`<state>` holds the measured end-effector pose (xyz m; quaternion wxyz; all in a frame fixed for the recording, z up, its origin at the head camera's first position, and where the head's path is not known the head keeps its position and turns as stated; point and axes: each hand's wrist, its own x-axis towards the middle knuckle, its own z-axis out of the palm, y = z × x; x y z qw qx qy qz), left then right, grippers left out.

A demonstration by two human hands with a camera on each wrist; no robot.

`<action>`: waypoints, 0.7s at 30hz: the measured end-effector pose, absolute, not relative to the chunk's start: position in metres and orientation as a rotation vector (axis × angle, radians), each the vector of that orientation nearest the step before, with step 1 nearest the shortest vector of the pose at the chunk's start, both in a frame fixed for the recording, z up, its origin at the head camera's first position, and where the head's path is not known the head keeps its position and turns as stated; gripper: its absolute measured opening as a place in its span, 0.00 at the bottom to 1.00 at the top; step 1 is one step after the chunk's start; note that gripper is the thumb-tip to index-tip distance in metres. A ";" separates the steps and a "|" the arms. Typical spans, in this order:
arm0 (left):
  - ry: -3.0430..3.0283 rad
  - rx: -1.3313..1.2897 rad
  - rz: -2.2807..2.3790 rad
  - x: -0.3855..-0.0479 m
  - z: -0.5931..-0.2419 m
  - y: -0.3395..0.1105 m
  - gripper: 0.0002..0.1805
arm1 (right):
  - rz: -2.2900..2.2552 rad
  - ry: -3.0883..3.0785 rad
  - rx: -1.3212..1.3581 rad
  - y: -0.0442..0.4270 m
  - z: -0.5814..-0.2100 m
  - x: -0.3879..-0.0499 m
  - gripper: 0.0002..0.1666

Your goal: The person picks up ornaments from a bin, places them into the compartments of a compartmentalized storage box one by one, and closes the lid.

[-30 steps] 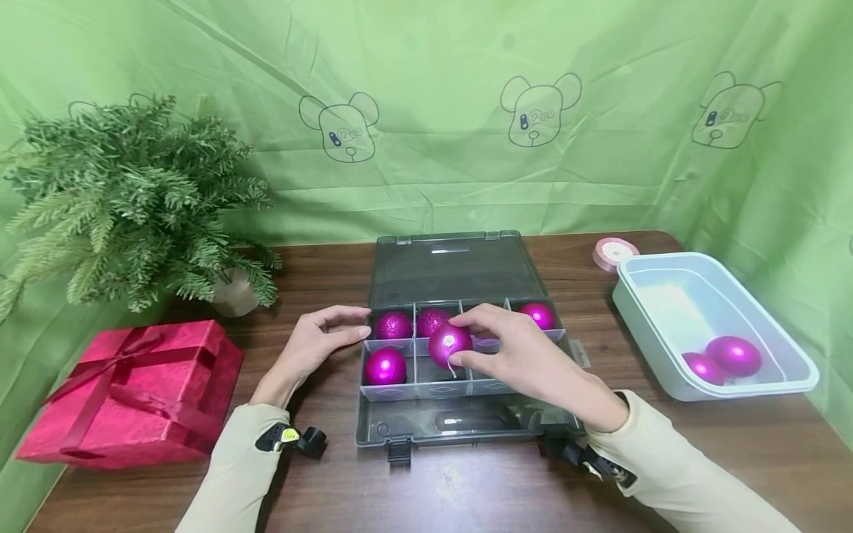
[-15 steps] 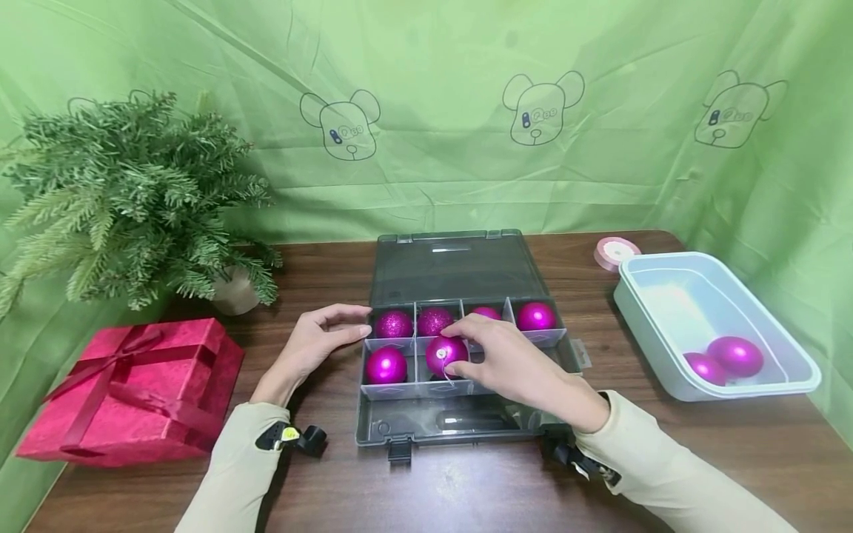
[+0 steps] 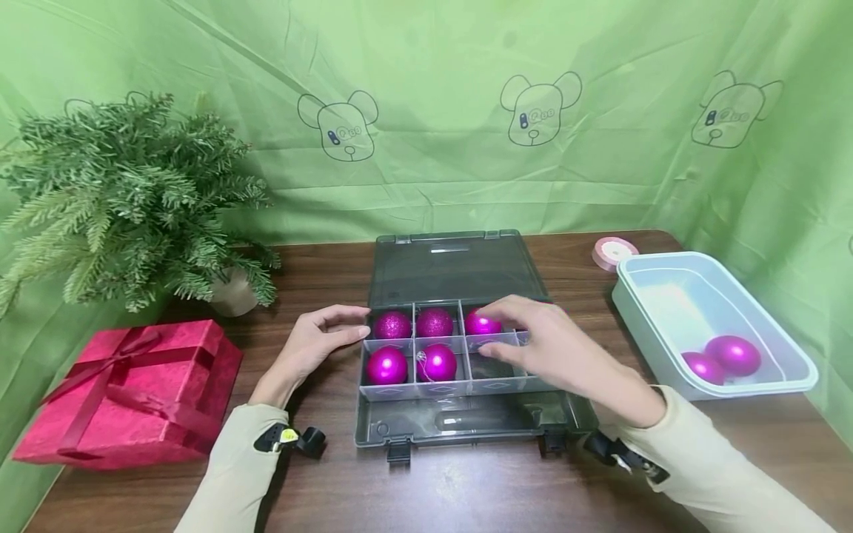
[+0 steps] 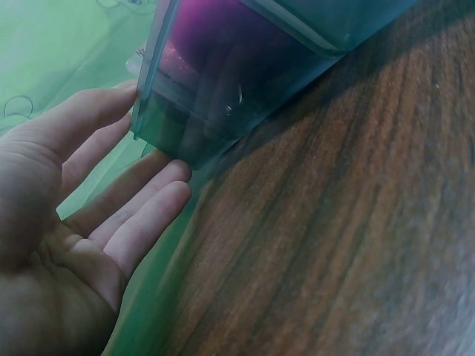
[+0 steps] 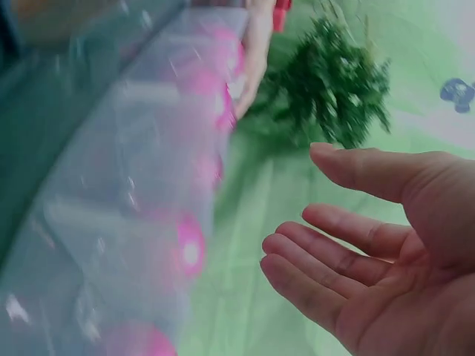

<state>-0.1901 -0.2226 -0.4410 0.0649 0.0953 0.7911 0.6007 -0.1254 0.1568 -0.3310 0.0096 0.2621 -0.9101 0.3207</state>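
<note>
Blue tub [image 3: 656, 355] holds two balls [image 3: 734, 356], grey case [image 3: 460, 274] at least five.

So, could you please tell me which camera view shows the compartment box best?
The head view: it shows the box with its lid open and both compartment rows, though the right hand covers part. The left wrist view shows only a corner; the right wrist view shows it blurred and cut off.

Case [image 3: 460, 274]: glossy translucent plastic. Near balls [image 3: 387, 366]: smooth, shiny; far-left balls [image 3: 392, 325]: rough glitter. Worktop [image 3: 466, 496]: wood-grained. Right tub [image 3: 673, 314]: smooth plastic. Backdrop [image 3: 426, 89]: creased cloth.
</note>
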 end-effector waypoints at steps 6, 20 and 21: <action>2.385 0.286 1.816 -0.189 -0.441 -0.223 0.22 | 0.954 -2.865 0.671 0.196 -0.306 -0.123 0.28; 2.381 0.304 1.829 -0.190 -0.442 -0.223 0.22 | 0.988 -2.849 0.417 0.303 -0.285 -0.123 0.25; 2.380 0.303 1.831 -0.190 -0.442 -0.223 0.22 | 1.043 -2.874 0.376 0.311 -0.286 -0.122 0.25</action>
